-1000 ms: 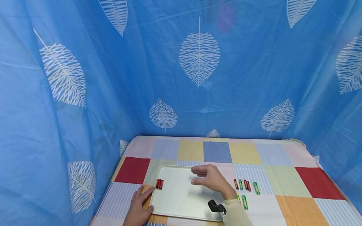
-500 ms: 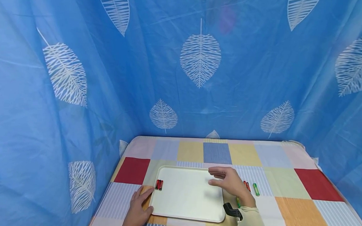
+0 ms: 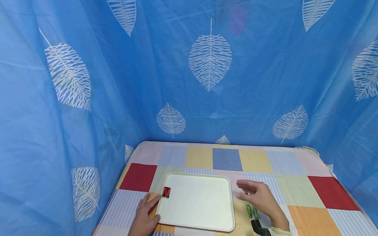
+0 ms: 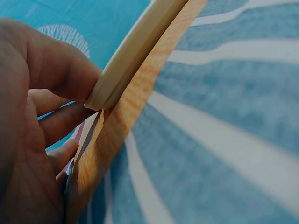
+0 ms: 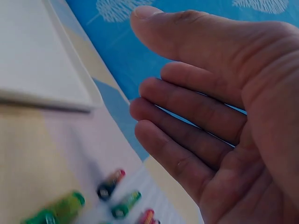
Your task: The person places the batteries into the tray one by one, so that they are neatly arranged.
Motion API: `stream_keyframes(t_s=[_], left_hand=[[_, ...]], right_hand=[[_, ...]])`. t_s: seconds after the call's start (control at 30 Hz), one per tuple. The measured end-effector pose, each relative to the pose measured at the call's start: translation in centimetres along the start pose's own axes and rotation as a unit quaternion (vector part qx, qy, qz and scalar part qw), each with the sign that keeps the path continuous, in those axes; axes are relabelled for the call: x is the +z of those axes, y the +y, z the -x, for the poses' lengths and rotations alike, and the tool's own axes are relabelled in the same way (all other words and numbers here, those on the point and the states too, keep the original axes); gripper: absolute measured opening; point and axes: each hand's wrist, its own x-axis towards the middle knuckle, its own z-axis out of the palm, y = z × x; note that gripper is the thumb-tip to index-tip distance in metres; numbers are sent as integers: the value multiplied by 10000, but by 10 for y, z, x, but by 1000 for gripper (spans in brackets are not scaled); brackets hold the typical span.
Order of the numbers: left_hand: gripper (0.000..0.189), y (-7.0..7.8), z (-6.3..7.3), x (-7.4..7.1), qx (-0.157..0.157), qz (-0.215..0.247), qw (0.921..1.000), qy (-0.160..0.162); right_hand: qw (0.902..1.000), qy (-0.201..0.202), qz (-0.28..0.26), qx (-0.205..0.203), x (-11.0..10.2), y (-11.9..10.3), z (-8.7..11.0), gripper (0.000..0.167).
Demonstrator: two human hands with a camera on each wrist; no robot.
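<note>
A cream tray (image 3: 198, 201) lies on the patchwork cloth, with several red and black batteries (image 3: 166, 192) side by side at its left edge. My left hand (image 3: 144, 219) rests beside that edge; thumb and forefinger touch the rim, and the left wrist view shows the thumb against the tray's corner (image 4: 110, 91). Right of the tray, my right hand (image 3: 261, 200) hovers above loose batteries, fingers apart and holding nothing. Green batteries (image 3: 249, 211) show below it. A red-tipped battery (image 5: 111, 184) and a green battery (image 5: 126, 204) appear in the right wrist view; others are partly hidden.
The patchwork cloth (image 3: 307, 223) covers the table. A blue curtain (image 3: 246, 81) with white leaf prints hangs behind the table and at both sides. A black strap device (image 3: 260, 231) sits on my right wrist.
My right hand has moved right, from over the tray to over the loose batteries, covering some of them. The left hand, the tray and the batteries on it have stayed in place.
</note>
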Motion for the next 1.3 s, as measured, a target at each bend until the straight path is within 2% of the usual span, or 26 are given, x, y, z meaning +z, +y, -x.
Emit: stream_keyframes(t_s=[0.23, 0.57, 0.93, 1.3], left_hand=[[72, 0, -2, 0, 73, 167, 9998, -61], [72, 2, -2, 0, 33, 107, 9999, -58], [73, 4, -3, 0, 12, 77, 10000, -58], [73, 2, -2, 1, -58, 146, 9999, -57]], right_hand=[[9993, 39, 105, 365, -13, 7, 16, 59], [9970, -103, 134, 751, -30, 23, 40, 60], [9888, -226, 682, 1308, -36, 29, 51, 64], [9838, -297, 1374, 1111, -31, 36, 55, 63]])
